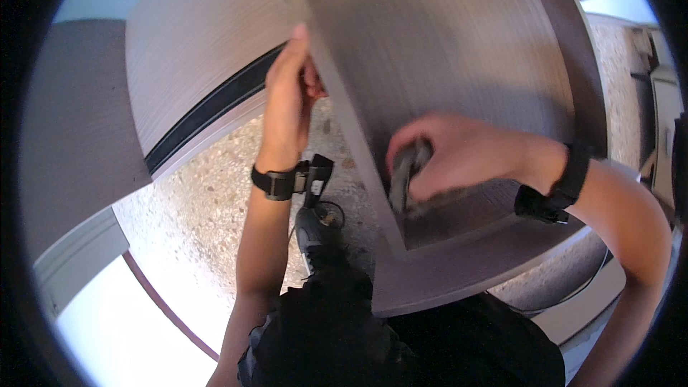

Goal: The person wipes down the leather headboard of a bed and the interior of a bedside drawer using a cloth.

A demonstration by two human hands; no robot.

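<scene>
A wood-grain drawer or box-like furniture part [451, 54] with raised sides lies before me, its near corner over my lap. My right hand [430, 156] is inside it near that corner, closed around a greyish cloth or pad [403, 177]; motion blur hides its exact kind. My left hand [295, 72] is at the outer face of the part's left side panel [344, 97], fingers curled against the edge; whether they grip it is partly hidden. Both wrists wear black straps with small devices.
A wood-grain cabinet [204, 37] with a black strip [215, 107] stands at the left. Below is a speckled stone floor [204, 215] with my dark shoe [312, 226] on it. A cable [586, 285] runs at the lower right, and pale furniture [664, 129] stands at the far right.
</scene>
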